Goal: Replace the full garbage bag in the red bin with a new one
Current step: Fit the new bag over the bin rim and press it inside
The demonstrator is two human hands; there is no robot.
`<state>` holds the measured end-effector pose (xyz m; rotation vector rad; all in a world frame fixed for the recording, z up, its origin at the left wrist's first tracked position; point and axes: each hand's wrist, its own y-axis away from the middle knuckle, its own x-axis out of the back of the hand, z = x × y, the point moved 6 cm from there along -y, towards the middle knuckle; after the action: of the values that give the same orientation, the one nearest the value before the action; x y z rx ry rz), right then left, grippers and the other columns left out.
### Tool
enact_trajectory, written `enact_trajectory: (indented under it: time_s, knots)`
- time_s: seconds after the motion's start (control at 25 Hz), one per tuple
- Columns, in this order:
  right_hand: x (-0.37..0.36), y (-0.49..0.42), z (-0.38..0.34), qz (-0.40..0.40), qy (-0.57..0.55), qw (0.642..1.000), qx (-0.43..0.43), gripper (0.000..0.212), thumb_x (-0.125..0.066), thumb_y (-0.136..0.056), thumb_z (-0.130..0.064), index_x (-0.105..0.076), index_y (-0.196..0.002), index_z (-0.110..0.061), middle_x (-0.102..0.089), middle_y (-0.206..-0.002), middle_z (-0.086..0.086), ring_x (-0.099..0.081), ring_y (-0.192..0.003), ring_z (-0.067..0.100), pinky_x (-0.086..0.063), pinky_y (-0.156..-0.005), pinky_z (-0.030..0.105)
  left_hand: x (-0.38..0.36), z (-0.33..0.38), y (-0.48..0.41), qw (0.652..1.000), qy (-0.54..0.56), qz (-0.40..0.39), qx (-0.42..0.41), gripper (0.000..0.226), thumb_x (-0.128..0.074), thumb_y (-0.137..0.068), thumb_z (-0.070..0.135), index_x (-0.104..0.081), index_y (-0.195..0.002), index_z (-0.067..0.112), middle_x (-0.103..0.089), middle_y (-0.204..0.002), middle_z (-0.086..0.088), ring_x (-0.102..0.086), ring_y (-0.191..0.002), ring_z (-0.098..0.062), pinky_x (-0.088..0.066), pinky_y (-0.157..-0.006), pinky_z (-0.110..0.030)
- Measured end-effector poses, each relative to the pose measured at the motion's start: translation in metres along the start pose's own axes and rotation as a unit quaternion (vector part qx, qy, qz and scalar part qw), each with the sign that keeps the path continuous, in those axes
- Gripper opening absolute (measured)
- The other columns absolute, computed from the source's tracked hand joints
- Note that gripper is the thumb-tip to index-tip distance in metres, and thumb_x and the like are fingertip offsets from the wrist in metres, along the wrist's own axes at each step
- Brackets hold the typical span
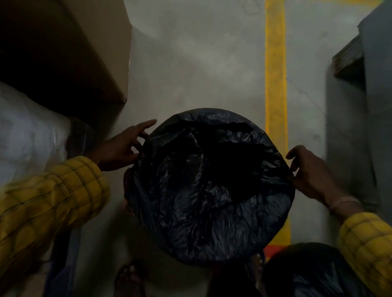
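Note:
A black garbage bag is stretched over the round mouth of the bin in the middle of the floor, covering its rim so that almost none of the bin shows; a sliver of red peeks out at its lower right. My left hand pinches the bag's edge on the left side. My right hand grips the bag's edge on the right side. A second, filled black bag sits on the floor at the lower right, next to my foot.
A large cardboard box stands at the left above white plastic-wrapped goods. Grey cabinets or boxes stand at the right. A yellow floor line runs behind the bin. My sandalled feet are below it.

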<state>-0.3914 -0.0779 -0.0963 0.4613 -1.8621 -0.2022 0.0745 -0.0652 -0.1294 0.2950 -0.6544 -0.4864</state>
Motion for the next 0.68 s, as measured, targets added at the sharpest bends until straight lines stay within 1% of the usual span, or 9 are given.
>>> enact_trajectory:
  time_s: [0.12,0.2,0.24,0.28,0.36,0.44,0.48,0.6,0.68]
  knots:
    - [-0.023,0.063,0.000,0.008,0.134,0.990,-0.031,0.081,-0.087,-0.070,-0.040,-0.041,-0.131,-0.014,-0.053,-0.113,0.014,-0.057,-0.088,0.037,-0.049,-0.066,0.047,-0.006,-0.012,0.031,0.992,-0.111,0.058,0.004,0.099,-0.073,-0.083,0.012,-0.012,-0.158,0.031,-0.047,-0.134,-0.012,-0.059,-0.107,-0.029,-0.053,-0.091,-0.049]
    - [-0.045,0.103,0.006,-0.115,0.247,0.958,-0.094,0.092,-0.088,-0.060,-0.053,-0.043,-0.129,-0.014,-0.051,-0.116,0.013,-0.055,-0.095,0.038,-0.048,-0.068,0.044,-0.001,-0.002,0.050,0.981,-0.130,0.137,0.041,0.093,-0.068,-0.081,0.001,-0.018,-0.158,0.019,-0.046,-0.135,-0.020,-0.053,-0.116,-0.036,-0.046,-0.102,-0.049]
    - [-0.050,0.118,0.010,-0.162,0.270,0.939,-0.138,0.084,-0.088,-0.060,-0.051,-0.048,-0.122,-0.012,-0.051,-0.114,0.014,-0.056,-0.095,0.038,-0.049,-0.068,0.043,0.006,0.011,0.059,0.969,-0.152,0.189,0.046,0.089,-0.064,-0.079,-0.004,-0.023,-0.156,0.013,-0.046,-0.136,-0.024,-0.049,-0.121,-0.040,-0.040,-0.107,-0.047]
    - [-0.046,0.127,0.009,-0.144,0.268,0.940,-0.157,0.066,-0.088,-0.065,-0.041,-0.054,-0.112,-0.009,-0.051,-0.109,0.015,-0.056,-0.093,0.041,-0.052,-0.070,0.043,0.011,0.028,0.069,0.953,-0.190,0.234,0.035,0.084,-0.061,-0.076,-0.006,-0.030,-0.153,0.007,-0.046,-0.138,-0.025,-0.046,-0.125,-0.042,-0.034,-0.110,-0.046]
    - [-0.017,0.129,-0.017,0.036,0.193,0.973,-0.124,0.025,-0.074,-0.081,-0.017,-0.060,-0.097,-0.004,-0.051,-0.099,0.019,-0.054,-0.086,0.043,-0.051,-0.071,0.048,0.010,0.076,0.085,0.928,-0.257,0.263,-0.056,0.067,-0.056,-0.079,0.004,-0.041,-0.145,0.005,-0.047,-0.141,-0.022,-0.043,-0.130,-0.041,-0.030,-0.115,-0.047]
    - [0.015,0.119,-0.077,0.187,0.125,0.974,-0.017,0.015,-0.059,-0.090,-0.019,-0.060,-0.098,-0.005,-0.052,-0.099,0.018,-0.051,-0.088,0.040,-0.045,-0.074,0.048,-0.014,0.121,0.088,0.918,-0.296,0.193,-0.179,0.049,-0.049,-0.093,0.019,-0.049,-0.141,0.008,-0.048,-0.144,-0.016,-0.042,-0.136,-0.038,-0.031,-0.116,-0.049]
    - [0.018,0.108,-0.109,0.196,0.108,0.974,0.047,0.022,-0.057,-0.092,-0.027,-0.060,-0.101,-0.007,-0.053,-0.101,0.016,-0.050,-0.092,0.039,-0.043,-0.076,0.047,-0.033,0.134,0.082,0.911,-0.319,0.135,-0.226,0.047,-0.047,-0.099,0.029,-0.050,-0.141,0.010,-0.050,-0.145,-0.013,-0.041,-0.139,-0.035,-0.032,-0.115,-0.049]
    - [-0.033,0.064,-0.164,0.024,0.182,0.973,0.139,0.068,-0.046,-0.087,-0.065,-0.055,-0.135,-0.018,-0.053,-0.134,0.014,-0.043,-0.129,0.039,-0.034,-0.106,0.054,-0.093,0.129,0.050,0.872,-0.449,-0.065,-0.185,0.063,-0.030,-0.100,0.060,-0.048,-0.144,0.019,-0.048,-0.150,-0.010,-0.029,-0.148,-0.035,-0.024,-0.120,-0.051]
    - [-0.084,0.048,-0.153,-0.141,0.286,0.939,0.126,0.091,-0.034,-0.082,-0.080,-0.032,-0.155,-0.026,-0.033,-0.159,0.015,-0.019,-0.150,0.042,-0.006,-0.119,0.065,-0.116,0.084,0.036,0.826,-0.524,-0.194,-0.068,0.076,-0.016,-0.095,0.068,-0.045,-0.147,0.022,-0.037,-0.157,-0.011,-0.013,-0.153,-0.036,-0.009,-0.123,-0.056]
